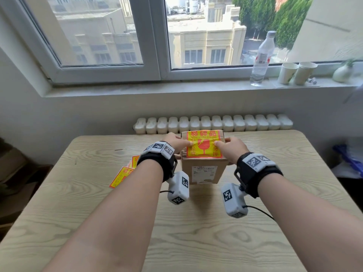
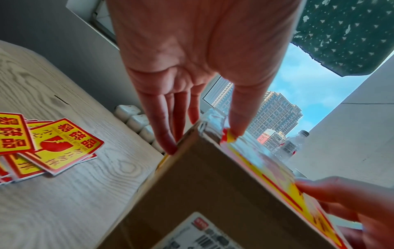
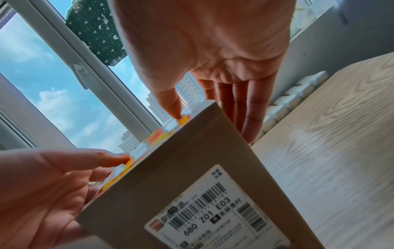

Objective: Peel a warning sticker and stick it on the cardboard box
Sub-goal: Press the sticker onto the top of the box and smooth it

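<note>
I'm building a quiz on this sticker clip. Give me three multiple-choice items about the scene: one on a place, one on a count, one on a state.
1. Where does the spare pile of yellow-and-red warning stickers lie?
A. On the wooden table, left of the box
B. On the windowsill
C. On top of the box

2. How many pale paper cups stand on the windowsill?
A. One
B. Two
C. Four

3. What is the state of the sticker on the brown cardboard box?
A. Rolled up
B. Flat on the top, pressed by both thumbs
C. Stuck on the front

Answers: 1 A, the pile of stickers lies on the table beside the left hand. 2 B, two paper cups stand side by side. 3 B, the sticker lies flat on the box under the thumbs of left and right hand.
</note>
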`<state>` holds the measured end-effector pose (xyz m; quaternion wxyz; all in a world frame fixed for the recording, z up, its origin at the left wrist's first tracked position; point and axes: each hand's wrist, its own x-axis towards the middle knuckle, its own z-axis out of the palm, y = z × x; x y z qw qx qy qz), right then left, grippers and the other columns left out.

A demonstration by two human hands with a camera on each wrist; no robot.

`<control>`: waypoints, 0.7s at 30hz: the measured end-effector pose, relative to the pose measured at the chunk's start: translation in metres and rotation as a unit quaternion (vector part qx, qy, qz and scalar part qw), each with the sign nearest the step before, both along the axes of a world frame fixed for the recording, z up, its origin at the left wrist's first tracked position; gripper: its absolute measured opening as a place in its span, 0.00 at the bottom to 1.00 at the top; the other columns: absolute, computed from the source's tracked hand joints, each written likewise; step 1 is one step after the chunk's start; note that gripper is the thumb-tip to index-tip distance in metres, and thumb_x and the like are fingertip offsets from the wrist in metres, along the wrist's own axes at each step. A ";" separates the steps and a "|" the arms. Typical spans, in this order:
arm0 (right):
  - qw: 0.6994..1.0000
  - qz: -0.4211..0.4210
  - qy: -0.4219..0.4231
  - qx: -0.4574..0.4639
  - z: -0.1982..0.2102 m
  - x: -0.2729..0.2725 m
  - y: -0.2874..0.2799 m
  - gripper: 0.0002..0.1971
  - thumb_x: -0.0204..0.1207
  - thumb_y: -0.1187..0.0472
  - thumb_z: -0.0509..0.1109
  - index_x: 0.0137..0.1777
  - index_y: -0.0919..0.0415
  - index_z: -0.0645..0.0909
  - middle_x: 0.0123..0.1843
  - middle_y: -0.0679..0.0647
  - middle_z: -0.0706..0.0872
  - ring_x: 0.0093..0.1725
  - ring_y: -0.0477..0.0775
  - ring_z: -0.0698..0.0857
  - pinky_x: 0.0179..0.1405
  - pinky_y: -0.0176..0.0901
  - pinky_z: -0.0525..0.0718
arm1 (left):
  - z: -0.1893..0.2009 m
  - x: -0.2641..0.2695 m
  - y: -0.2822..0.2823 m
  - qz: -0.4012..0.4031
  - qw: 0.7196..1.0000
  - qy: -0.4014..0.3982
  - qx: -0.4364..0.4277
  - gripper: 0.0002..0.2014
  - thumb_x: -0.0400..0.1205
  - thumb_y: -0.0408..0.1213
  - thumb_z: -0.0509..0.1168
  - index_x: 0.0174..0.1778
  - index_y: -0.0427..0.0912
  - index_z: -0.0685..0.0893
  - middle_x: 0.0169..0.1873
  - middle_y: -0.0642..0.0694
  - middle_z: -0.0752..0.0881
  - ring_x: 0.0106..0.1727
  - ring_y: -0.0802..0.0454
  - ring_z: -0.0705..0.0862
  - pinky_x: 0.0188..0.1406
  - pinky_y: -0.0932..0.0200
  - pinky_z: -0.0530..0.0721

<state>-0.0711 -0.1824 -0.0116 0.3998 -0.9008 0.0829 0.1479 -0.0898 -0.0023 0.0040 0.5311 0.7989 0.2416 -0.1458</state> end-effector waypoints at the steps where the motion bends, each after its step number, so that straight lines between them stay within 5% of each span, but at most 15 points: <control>1: 1.000 -0.004 0.000 0.003 0.001 0.008 0.002 0.28 0.73 0.44 0.66 0.70 0.58 0.75 0.58 0.55 0.86 0.55 0.59 0.87 0.56 0.61 0.87 | 0.000 0.008 0.002 0.002 1.000 -0.005 -0.001 0.12 0.75 0.38 0.74 0.36 0.42 0.76 0.45 0.44 0.85 0.61 0.40 0.87 0.59 0.39 0.87; 4: 1.000 -0.013 -0.002 0.002 0.000 0.031 0.009 0.29 0.75 0.43 0.66 0.72 0.58 0.73 0.64 0.56 0.85 0.58 0.59 0.86 0.58 0.62 0.86 | -0.005 0.036 0.011 -0.010 1.000 -0.008 0.005 0.19 0.73 0.41 0.76 0.54 0.38 0.79 0.55 0.41 0.84 0.62 0.41 0.87 0.59 0.39 0.87; 9: 1.000 -0.016 0.006 -0.018 -0.008 0.065 0.020 0.29 0.77 0.44 0.65 0.73 0.59 0.71 0.66 0.57 0.84 0.60 0.59 0.85 0.60 0.61 0.85 | -0.012 0.072 0.020 -0.025 1.000 0.002 0.009 0.25 0.78 0.41 0.72 0.68 0.37 0.77 0.63 0.39 0.85 0.63 0.42 0.86 0.59 0.41 0.87; 12: 0.999 -0.021 0.009 -0.026 -0.016 0.081 0.026 0.28 0.78 0.44 0.65 0.73 0.60 0.71 0.66 0.58 0.84 0.60 0.59 0.85 0.60 0.61 0.85 | -0.019 0.087 0.023 -0.043 0.998 -0.008 0.039 0.22 0.79 0.43 0.70 0.66 0.38 0.79 0.64 0.41 0.85 0.58 0.46 0.86 0.50 0.48 0.89; 17: 0.999 -0.037 0.009 -0.030 -0.028 0.094 0.029 0.29 0.76 0.42 0.64 0.71 0.59 0.73 0.62 0.57 0.85 0.58 0.59 0.86 0.58 0.62 0.86 | -0.029 0.098 0.024 -0.048 0.997 -0.016 0.063 0.29 0.81 0.44 0.68 0.76 0.36 0.72 0.69 0.41 0.81 0.61 0.45 0.83 0.51 0.56 0.84; 21: 0.999 -0.044 0.003 -0.028 -0.034 0.097 0.029 0.30 0.74 0.38 0.63 0.70 0.57 0.74 0.63 0.57 0.86 0.58 0.60 0.86 0.57 0.62 0.86 | -0.036 0.097 0.025 -0.036 0.997 -0.034 0.060 0.26 0.82 0.45 0.67 0.74 0.37 0.74 0.59 0.47 0.81 0.52 0.53 0.78 0.37 0.64 0.81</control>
